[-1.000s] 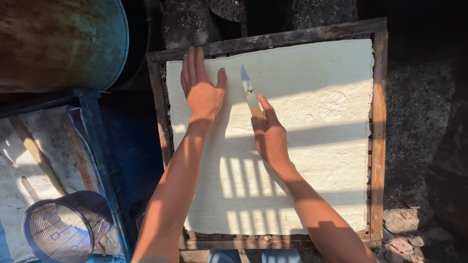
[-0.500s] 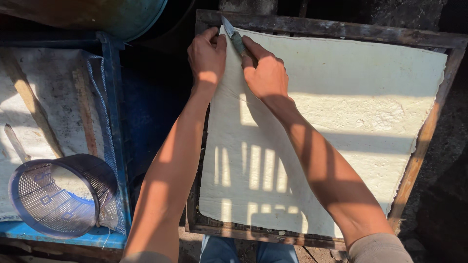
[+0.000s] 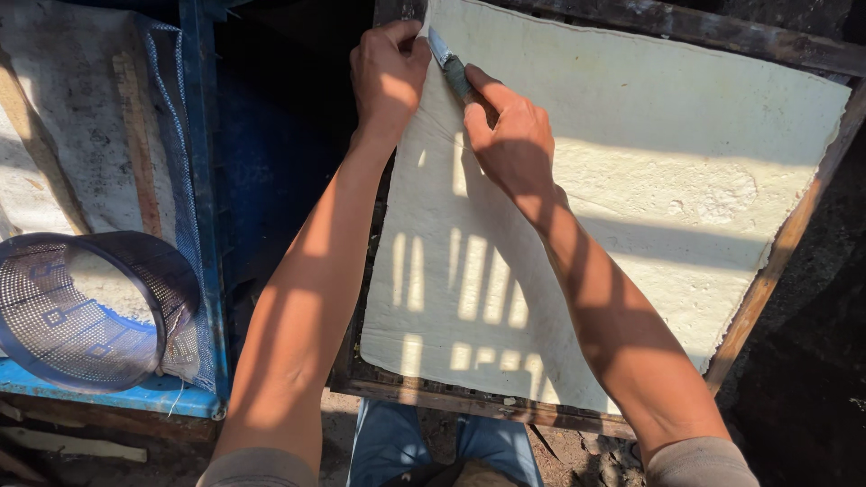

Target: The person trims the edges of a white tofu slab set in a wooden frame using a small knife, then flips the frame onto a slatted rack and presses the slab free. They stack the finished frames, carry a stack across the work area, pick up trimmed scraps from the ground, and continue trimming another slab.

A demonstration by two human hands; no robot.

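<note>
A pale, cream-coloured slab (image 3: 631, 207) fills a dark wooden frame (image 3: 776, 261). My right hand (image 3: 505, 135) grips a small knife (image 3: 448, 56), its blade pointing up toward the slab's far left corner. Just left of the blade, my left hand (image 3: 388, 72) curls its fingers over the slab's left edge near that corner. Both forearms stretch across the slab's left side, striped with sun and shadow.
A blue tray (image 3: 203, 207) lined with white cloth and wooden slats lies to the left. A perforated blue basket (image 3: 81, 316) rests on its near end. My jeans (image 3: 397, 442) show below the frame. Dark ground lies to the right.
Both hands have moved from the slab's middle top to its far left corner. My left hand went from lying flat to gripping the edge. The camera has come closer.
</note>
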